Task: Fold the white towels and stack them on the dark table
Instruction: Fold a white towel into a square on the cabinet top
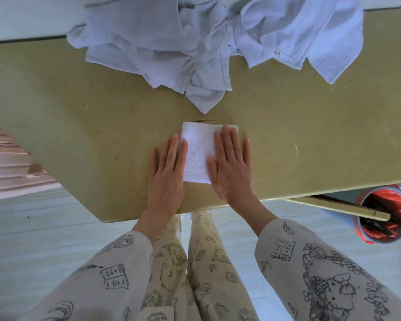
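One small white towel lies folded into a neat rectangle near my edge of the table, while a crumpled heap of unfolded towels waits well apart at the far edge, so I judge most of the folding is left and no stack has begun. My left hand lies flat with straight fingers along the folded towel's left edge. My right hand presses flat on its right half, gripping nothing.
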`<state>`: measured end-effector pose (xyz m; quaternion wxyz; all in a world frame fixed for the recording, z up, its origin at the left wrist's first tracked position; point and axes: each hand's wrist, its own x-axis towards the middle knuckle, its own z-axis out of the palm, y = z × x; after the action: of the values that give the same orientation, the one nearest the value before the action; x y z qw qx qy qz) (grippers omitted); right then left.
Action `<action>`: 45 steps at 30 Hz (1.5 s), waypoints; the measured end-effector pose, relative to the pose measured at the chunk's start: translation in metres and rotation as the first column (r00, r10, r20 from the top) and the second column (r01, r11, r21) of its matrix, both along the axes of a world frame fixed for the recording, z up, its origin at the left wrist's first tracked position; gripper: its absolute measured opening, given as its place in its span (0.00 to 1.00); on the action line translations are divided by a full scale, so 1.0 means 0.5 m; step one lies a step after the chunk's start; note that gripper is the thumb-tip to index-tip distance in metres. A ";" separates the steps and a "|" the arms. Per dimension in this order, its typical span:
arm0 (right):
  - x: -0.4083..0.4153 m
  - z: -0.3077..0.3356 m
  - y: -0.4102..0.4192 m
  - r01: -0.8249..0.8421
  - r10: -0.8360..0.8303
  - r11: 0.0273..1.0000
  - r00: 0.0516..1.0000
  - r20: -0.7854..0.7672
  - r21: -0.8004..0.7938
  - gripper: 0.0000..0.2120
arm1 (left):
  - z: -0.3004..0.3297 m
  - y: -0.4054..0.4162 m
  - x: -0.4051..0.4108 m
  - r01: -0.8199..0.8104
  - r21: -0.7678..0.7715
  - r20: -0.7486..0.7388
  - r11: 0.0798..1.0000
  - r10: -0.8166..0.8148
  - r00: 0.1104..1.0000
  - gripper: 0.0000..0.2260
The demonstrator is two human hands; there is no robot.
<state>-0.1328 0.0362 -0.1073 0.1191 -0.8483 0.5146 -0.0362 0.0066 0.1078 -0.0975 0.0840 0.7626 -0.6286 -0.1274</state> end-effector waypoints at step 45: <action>-0.034 0.006 -0.047 -0.328 0.326 0.945 0.943 -0.070 -0.011 0.26 | 0.110 -0.303 0.135 0.382 0.923 -0.384 0.043 0.079 0.920 0.20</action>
<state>-0.1497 0.0126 -0.1041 0.0967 -0.9240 0.3700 0.0069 0.0742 -0.0437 -0.0427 -0.3698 0.5038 -0.4225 -0.6565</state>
